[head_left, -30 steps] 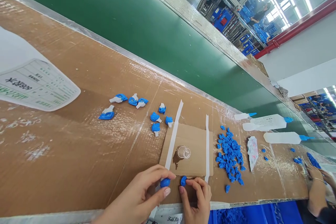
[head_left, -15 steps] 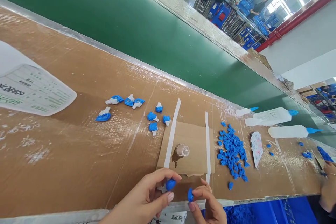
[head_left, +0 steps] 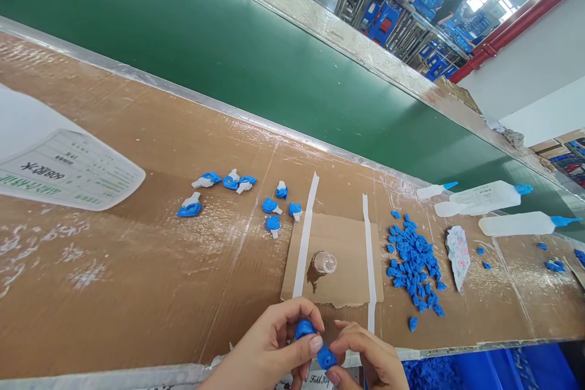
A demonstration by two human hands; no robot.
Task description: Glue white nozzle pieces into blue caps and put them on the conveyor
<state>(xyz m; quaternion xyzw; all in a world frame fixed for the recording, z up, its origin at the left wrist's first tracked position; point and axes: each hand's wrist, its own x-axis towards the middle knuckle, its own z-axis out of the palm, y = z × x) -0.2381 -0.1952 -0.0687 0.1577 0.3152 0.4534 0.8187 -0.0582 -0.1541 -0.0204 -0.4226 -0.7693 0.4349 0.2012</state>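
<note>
Low at the table's front edge, my left hand (head_left: 284,341) is closed around a rounded blue plastic piece (head_left: 304,329). Close beside it, my right hand (head_left: 365,353) pinches a smaller blue piece (head_left: 326,357) between thumb and fingertips. The two pieces are very near each other; whether they touch I cannot tell. Beyond my hands, a small clear cup (head_left: 325,262) sits on a cardboard sheet (head_left: 350,237) held by white tape strips. A heap of small blue pieces (head_left: 414,259) lies to the right. Several blue-and-white assembled parts (head_left: 273,223) lie to the left.
A large white labelled bottle (head_left: 68,158) lies at far left. White squeeze bottles (head_left: 516,223) with blue tips lie at right, near a crumpled, stained cloth or paper (head_left: 457,256). A green belt (head_left: 228,67) runs behind the table. Blue bins (head_left: 507,368) stand below the front edge.
My right hand has brought its blue piece left, close to the one in my left hand, and turned it. The view has shifted slightly; the other person's hand at right is out of sight.
</note>
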